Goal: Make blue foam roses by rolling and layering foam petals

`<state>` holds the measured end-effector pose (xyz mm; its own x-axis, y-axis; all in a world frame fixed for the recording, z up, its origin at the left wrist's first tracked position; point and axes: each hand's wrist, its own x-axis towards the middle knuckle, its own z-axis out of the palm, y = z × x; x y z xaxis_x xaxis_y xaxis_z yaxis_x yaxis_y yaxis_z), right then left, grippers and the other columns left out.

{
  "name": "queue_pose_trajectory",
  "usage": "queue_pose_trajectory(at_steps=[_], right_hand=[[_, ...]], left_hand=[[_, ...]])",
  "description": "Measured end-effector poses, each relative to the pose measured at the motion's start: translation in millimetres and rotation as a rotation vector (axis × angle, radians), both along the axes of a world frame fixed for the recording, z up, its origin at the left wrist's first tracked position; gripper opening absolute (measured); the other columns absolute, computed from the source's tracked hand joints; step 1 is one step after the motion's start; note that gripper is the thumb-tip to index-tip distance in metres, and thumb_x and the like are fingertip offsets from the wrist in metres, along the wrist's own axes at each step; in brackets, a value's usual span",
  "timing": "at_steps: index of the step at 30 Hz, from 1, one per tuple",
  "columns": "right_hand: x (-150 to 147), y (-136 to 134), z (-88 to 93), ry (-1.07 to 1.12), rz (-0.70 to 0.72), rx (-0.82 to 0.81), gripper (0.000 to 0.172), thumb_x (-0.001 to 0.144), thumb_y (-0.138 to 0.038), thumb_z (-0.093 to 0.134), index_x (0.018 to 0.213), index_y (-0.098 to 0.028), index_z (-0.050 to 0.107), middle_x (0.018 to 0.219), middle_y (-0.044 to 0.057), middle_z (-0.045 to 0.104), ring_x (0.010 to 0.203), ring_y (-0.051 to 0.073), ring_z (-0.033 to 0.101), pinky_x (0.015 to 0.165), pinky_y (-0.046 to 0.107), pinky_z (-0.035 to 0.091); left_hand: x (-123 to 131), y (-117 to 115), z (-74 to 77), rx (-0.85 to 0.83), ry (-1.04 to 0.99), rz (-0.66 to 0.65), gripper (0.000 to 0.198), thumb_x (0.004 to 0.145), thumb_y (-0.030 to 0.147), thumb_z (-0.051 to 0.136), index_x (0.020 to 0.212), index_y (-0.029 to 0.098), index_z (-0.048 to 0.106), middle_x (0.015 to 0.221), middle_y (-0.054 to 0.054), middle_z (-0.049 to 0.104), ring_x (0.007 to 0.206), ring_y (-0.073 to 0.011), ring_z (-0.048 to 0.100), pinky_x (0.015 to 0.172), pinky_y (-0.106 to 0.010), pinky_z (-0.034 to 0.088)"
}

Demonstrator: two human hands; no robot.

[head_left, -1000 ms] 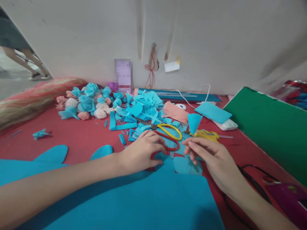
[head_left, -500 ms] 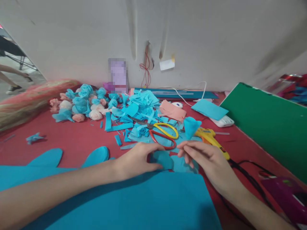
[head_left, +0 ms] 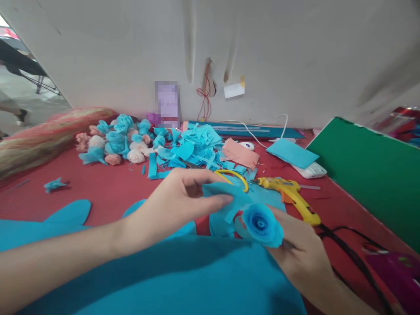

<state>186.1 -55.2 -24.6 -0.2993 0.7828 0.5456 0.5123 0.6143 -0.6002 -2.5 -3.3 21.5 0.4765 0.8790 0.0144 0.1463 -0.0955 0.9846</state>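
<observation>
A blue paper petal (head_left: 220, 194) is pinched between the thumb and fingers of my left hand (head_left: 183, 199). Close to its right, my right hand (head_left: 300, 249) grips a blue paper rose (head_left: 261, 224), whose rolled centre faces me; the fingertips are hidden behind the bloom. More cut blue petals (head_left: 218, 225) lie beneath both hands. Past my left hand, the yellow handle of the scissors (head_left: 241, 180) shows, while the rest is mostly covered. A yellow glue gun (head_left: 297, 197) rests just beyond my right hand. Large blue paper (head_left: 157, 275) covers the near side.
Several finished blue, pink and white paper flowers (head_left: 116, 142) are heaped at the back left, beside blue scraps (head_left: 200, 142). A pink paper stack (head_left: 240, 153) and a folded blue sheet (head_left: 292, 153) lie farther right. A green board (head_left: 370, 166) borders the right side.
My left hand has picked up a blue petal and raised it from the pile. My right hand has brought the rose down and nearer, turning its centre toward me.
</observation>
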Motion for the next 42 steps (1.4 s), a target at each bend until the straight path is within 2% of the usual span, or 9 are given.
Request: queue_pose_trajectory(at_steps=[4, 8, 11, 14, 21, 27, 31, 36, 42], right_hand=[[-4.3, 0.4, 0.7, -0.082, 0.008, 0.075, 0.021, 0.086, -0.019, 0.044, 0.076, -0.02, 0.063, 0.078, 0.002, 0.064, 0.073, 0.011, 0.061, 0.064, 0.016, 0.051], [-6.6, -0.7, 1.3, -0.089, 0.005, 0.084, 0.018, 0.083, -0.014, 0.047, 0.074, -0.019, 0.061, 0.071, 0.0, 0.063, 0.064, 0.01, 0.06, 0.061, 0.014, 0.05], [-6.8, -1.7, 0.2, -0.094, 0.028, 0.059, 0.015, 0.081, -0.01, 0.049, 0.074, -0.018, 0.059, 0.069, 0.0, 0.06, 0.063, 0.008, 0.057, 0.061, 0.013, 0.048], [-6.2, -2.3, -2.5, -0.094, 0.021, 0.012, 0.013, 0.081, -0.01, 0.049, 0.077, -0.017, 0.059, 0.07, 0.001, 0.059, 0.066, 0.009, 0.056, 0.063, 0.015, 0.047], [-3.6, -4.1, -6.6, -0.072, 0.048, -0.023, 0.013, 0.08, -0.007, 0.049, 0.078, -0.017, 0.057, 0.071, 0.001, 0.058, 0.068, 0.01, 0.055, 0.064, 0.016, 0.046], [-5.2, -5.6, -3.5, -0.062, 0.033, -0.055, 0.013, 0.081, -0.008, 0.048, 0.077, -0.018, 0.055, 0.07, -0.001, 0.058, 0.064, 0.009, 0.055, 0.059, 0.016, 0.046], [-5.6, -5.6, -2.6, -0.065, 0.036, -0.045, 0.013, 0.081, -0.009, 0.048, 0.076, -0.02, 0.054, 0.071, 0.0, 0.059, 0.067, 0.011, 0.056, 0.062, 0.019, 0.048], [-3.7, -6.3, -5.8, -0.073, 0.013, -0.043, 0.014, 0.081, -0.008, 0.049, 0.079, -0.022, 0.053, 0.072, -0.002, 0.059, 0.065, 0.009, 0.057, 0.057, 0.016, 0.046], [-3.1, -7.5, -7.1, -0.076, -0.003, -0.062, 0.017, 0.082, -0.009, 0.047, 0.088, -0.023, 0.055, 0.073, -0.003, 0.06, 0.066, 0.008, 0.059, 0.059, 0.014, 0.048]], left_hand=[[0.4, -5.6, 0.6, -0.057, -0.024, -0.083, 0.007, 0.069, 0.02, 0.061, 0.073, 0.019, 0.067, 0.07, 0.003, 0.063, 0.054, -0.0079, 0.053, 0.038, -0.013, 0.039], [-1.2, -6.9, 0.0, -0.03, 0.004, -0.129, 0.007, 0.069, 0.018, 0.06, 0.068, 0.018, 0.067, 0.069, 0.002, 0.061, 0.066, -0.0115, 0.055, 0.052, -0.017, 0.044], [-2.9, -7.0, 1.3, -0.063, 0.015, -0.181, 0.013, 0.072, 0.021, 0.057, 0.065, 0.016, 0.066, 0.07, 0.001, 0.06, 0.066, -0.011, 0.053, 0.055, -0.018, 0.042], [-4.2, -5.8, 2.6, -0.116, -0.024, -0.247, 0.017, 0.075, 0.016, 0.052, 0.067, 0.017, 0.067, 0.072, 0.003, 0.06, 0.064, -0.0086, 0.051, 0.053, -0.015, 0.039], [-6.3, -1.4, 4.6, -0.109, -0.098, -0.38, 0.024, 0.073, 0.001, 0.048, 0.077, 0.015, 0.068, 0.08, 0.003, 0.061, 0.078, -0.0083, 0.054, 0.07, -0.014, 0.041], [-6.8, -3.1, 5.6, -0.095, 0.053, -0.292, 0.026, 0.076, 0.013, 0.048, 0.084, 0.023, 0.07, 0.084, 0.002, 0.067, 0.071, -0.0122, 0.057, 0.049, -0.015, 0.039], [-6.2, -3.2, 3.6, -0.037, 0.102, -0.279, 0.024, 0.078, 0.021, 0.051, 0.092, 0.029, 0.069, 0.082, 0.004, 0.069, 0.07, -0.0135, 0.059, 0.054, -0.017, 0.044], [-5.1, -1.8, 2.4, 0.015, 0.059, -0.19, 0.023, 0.077, 0.017, 0.053, 0.084, 0.03, 0.07, 0.068, 0.007, 0.065, 0.068, -0.0102, 0.059, 0.052, -0.013, 0.044], [-4.0, -1.7, -0.4, -0.073, -0.049, -0.187, 0.019, 0.078, 0.019, 0.054, 0.075, 0.027, 0.071, 0.07, 0.007, 0.065, 0.073, -0.0093, 0.06, 0.069, -0.015, 0.047]])
